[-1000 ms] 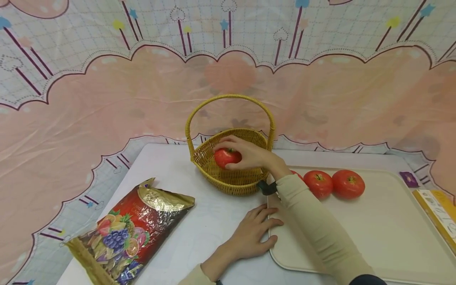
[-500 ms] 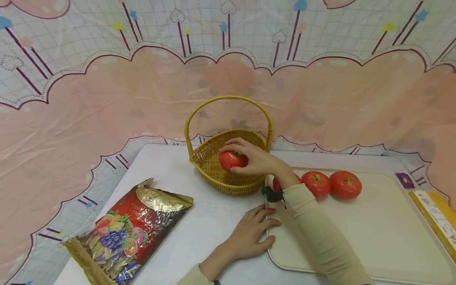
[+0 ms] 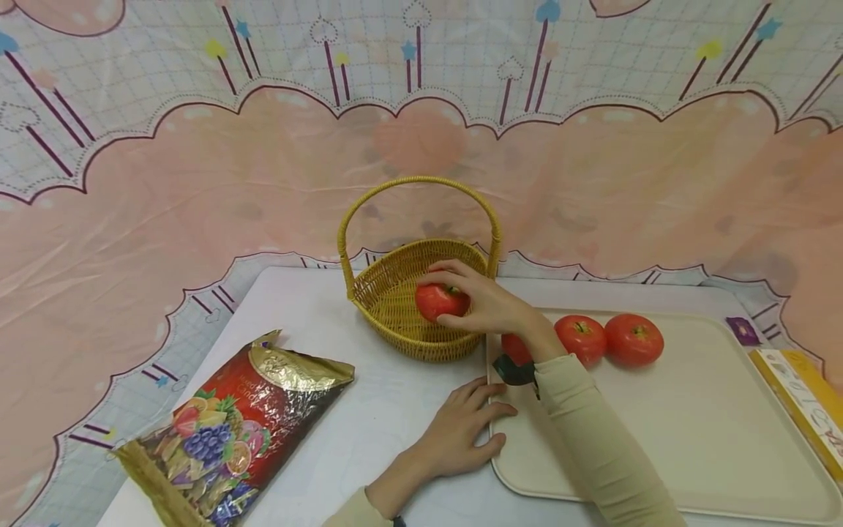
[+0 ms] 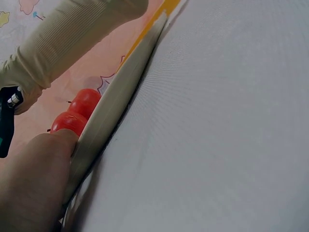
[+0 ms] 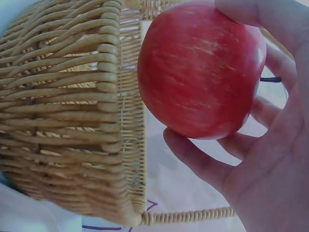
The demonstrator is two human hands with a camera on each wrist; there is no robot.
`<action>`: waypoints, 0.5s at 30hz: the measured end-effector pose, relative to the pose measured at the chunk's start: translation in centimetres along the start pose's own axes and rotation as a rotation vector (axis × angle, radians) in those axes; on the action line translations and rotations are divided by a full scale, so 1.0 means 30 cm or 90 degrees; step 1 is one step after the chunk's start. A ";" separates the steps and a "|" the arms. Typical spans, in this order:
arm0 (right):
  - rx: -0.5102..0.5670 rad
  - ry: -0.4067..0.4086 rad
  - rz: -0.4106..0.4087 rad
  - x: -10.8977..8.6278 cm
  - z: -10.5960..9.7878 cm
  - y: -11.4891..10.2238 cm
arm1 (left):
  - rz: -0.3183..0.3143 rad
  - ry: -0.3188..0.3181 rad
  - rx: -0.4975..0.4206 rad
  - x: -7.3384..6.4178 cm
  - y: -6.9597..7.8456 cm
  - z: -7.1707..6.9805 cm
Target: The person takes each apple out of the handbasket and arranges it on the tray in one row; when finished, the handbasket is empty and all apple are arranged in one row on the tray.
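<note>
My right hand (image 3: 487, 304) holds a red apple (image 3: 436, 301) between thumb and fingers, over the right part of a yellow wicker basket (image 3: 388, 316). In the right wrist view the apple (image 5: 200, 72) is beside the woven basket wall (image 5: 63, 106), its dark stem toward the palm. My left hand (image 3: 457, 432) lies at the tray's left edge, fingers spread over the rim of the cream tray (image 3: 698, 417). On that tray several red apples stand in a row, such as the rightmost apple (image 3: 634, 340); the leftmost is partly behind my right wrist.
A red and gold bag of candy (image 3: 244, 432) lies at the left of the white table. Along the tray's right side is a yellow and white box (image 3: 800, 402), with a small purple packet (image 3: 743, 331) behind it. The basket's tall handle (image 3: 418, 179) arches upward.
My right hand has moved right and slightly toward me with the apple, from the basket's middle to its right part. The left hand keeps its place on the tray edge.
</note>
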State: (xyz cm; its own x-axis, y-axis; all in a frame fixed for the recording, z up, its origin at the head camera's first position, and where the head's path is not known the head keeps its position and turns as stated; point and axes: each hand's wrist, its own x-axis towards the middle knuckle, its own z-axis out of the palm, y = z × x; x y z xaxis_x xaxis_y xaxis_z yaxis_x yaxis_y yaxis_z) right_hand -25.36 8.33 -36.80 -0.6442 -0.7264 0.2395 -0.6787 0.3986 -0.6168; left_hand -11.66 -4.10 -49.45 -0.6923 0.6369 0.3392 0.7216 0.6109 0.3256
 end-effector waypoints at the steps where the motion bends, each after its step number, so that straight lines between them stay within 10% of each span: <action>1: 0.002 0.003 0.002 -0.009 -0.001 0.002 | -0.001 -0.002 -0.002 0.000 0.001 0.001; 15: -0.007 0.049 0.017 -0.090 -0.020 0.022 | -0.008 -0.012 -0.017 0.000 -0.005 0.007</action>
State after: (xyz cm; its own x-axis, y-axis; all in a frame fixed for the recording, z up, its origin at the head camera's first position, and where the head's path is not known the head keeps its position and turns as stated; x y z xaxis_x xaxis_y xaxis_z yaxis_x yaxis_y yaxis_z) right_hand -24.28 10.87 -37.41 -0.6873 -0.6701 0.2804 -0.6645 0.4239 -0.6155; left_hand -11.76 -4.08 -49.69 -0.7012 0.6383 0.3178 0.7122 0.6063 0.3538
